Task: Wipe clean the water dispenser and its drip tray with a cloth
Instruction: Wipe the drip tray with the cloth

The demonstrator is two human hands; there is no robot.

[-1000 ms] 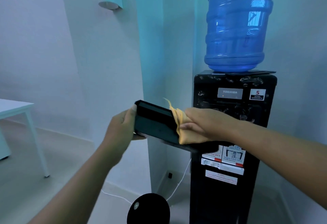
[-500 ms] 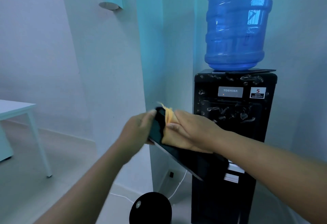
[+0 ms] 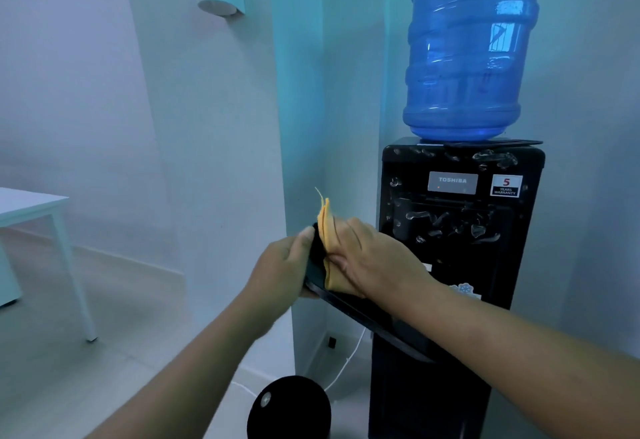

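Black plastic drip tray (image 3: 388,324) is out of its slot, held in the air just left of and nearer than the tall black water dispenser (image 3: 426,411).

Tray is tilted, left end high and right end dropping toward the dispenser front. Likely this lets water run off and turns a face up for wiping.

Left hand (image 3: 282,269) grips the high end with fingers curled round it, as the anchor.

Right hand (image 3: 375,262) pinches the folded yellow cloth (image 3: 325,227) against the tray. Fingers are close together over the cloth, thumb on its near side. The cloth sits right beside the left hand, at the tray's high end.

Dispenser front panel shows pale smears, probably not yet wiped. Large blue water bottle (image 3: 464,50) stands on top.
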